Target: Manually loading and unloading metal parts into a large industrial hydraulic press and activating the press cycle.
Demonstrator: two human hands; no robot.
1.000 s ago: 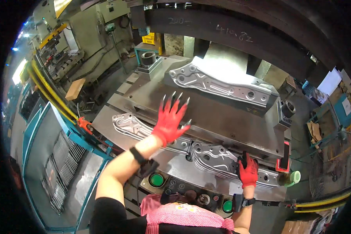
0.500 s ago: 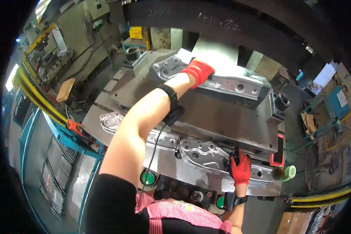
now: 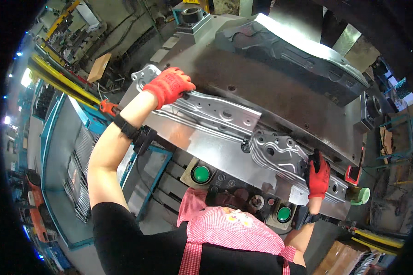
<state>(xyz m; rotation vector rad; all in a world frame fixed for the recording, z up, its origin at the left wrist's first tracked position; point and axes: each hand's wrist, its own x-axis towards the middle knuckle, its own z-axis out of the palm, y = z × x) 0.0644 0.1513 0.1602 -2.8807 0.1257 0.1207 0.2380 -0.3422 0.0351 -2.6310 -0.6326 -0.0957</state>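
Observation:
My left hand, in a red glove with dark fingertips, grips a long stamped metal part near its broad left end. That part lies over the left side of the bench's front ledge, above similar ribbed metal edges. At the right, a second stamped metal part with holes and curved ribs rests on the ledge. My right hand, also gloved, is closed over its middle; the undersides of the fingers are hidden. Behind them stands the press die, its shaped top bare of any part.
Green push buttons sit on the control panel below the ledge. Guide posts rise at the die's corners. A blue-framed bin at left holds several metal parts. A light green cup and a red-edged device are at right.
My left hand has drawn the stamped metal part off the die, toward me and left, onto the front ledge. My right hand stays on the right part. The view has shifted and turned.

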